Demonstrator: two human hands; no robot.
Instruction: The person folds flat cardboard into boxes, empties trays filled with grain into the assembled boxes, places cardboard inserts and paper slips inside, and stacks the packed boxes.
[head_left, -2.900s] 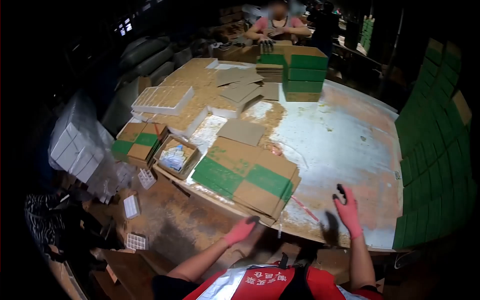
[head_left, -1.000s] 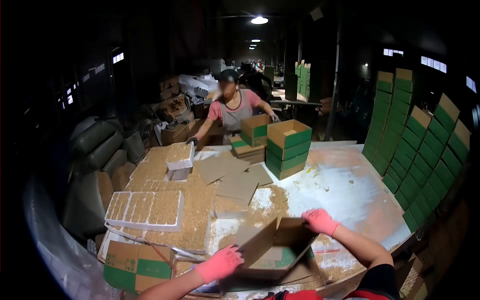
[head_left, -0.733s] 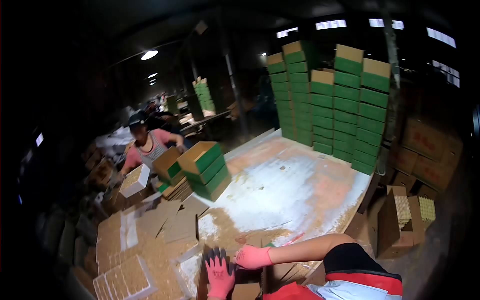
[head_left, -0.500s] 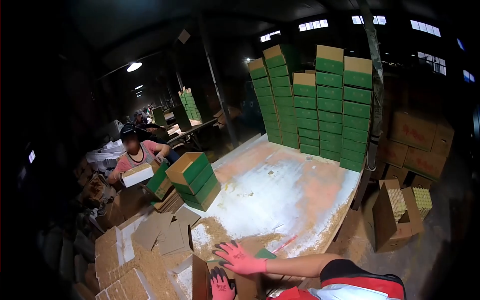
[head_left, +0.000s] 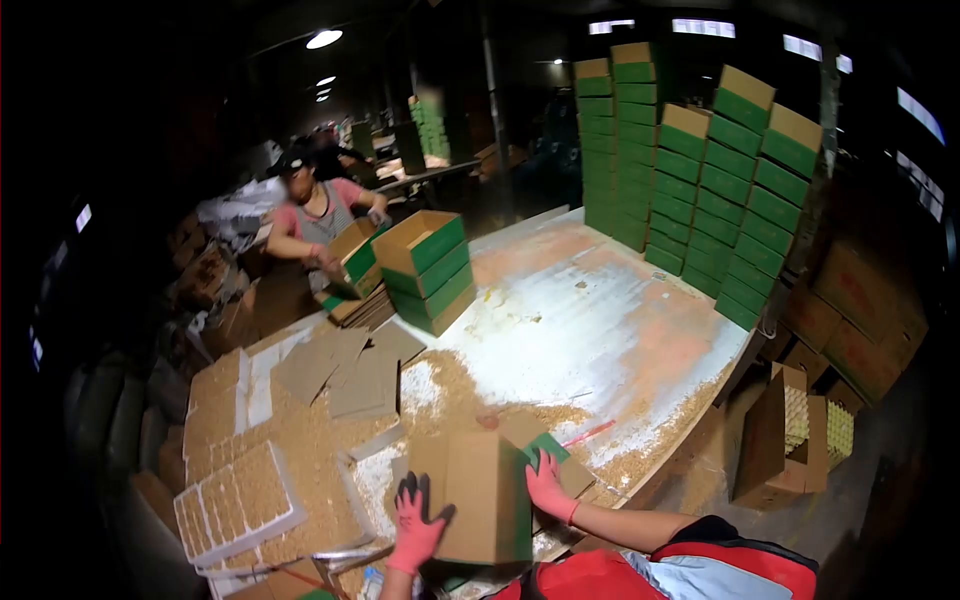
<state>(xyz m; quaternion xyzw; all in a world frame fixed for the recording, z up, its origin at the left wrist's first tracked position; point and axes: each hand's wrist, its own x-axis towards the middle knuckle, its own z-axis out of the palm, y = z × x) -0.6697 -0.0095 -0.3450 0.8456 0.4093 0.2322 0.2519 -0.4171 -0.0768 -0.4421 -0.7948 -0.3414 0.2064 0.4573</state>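
A brown and green cardboard box [head_left: 468, 492] stands at the near edge of the table, its brown side facing up. My left hand [head_left: 416, 528], in a pink glove with dark fingertips, lies against the box's left side with its fingers spread. On the other side, my right hand [head_left: 548, 487] rests by the green right side of the box, fingers apart. Beneath and behind the box lie flat cardboard pieces [head_left: 535, 435]. To the left is a white compartmented tray [head_left: 240, 500] filled with brown grains.
Across the table a co-worker [head_left: 318, 215] handles an open box beside stacked green boxes [head_left: 430, 270]. Tall stacks of green boxes [head_left: 700, 200] line the far right edge. A carton with egg trays [head_left: 780, 450] sits on the floor at right. Loose cardboard sheets [head_left: 365, 380] lie mid-left.
The box has been turned so its brown side shows, and my hands have moved from its opening to its opposite sides. The co-worker's white tray is no longer seen in their hand.
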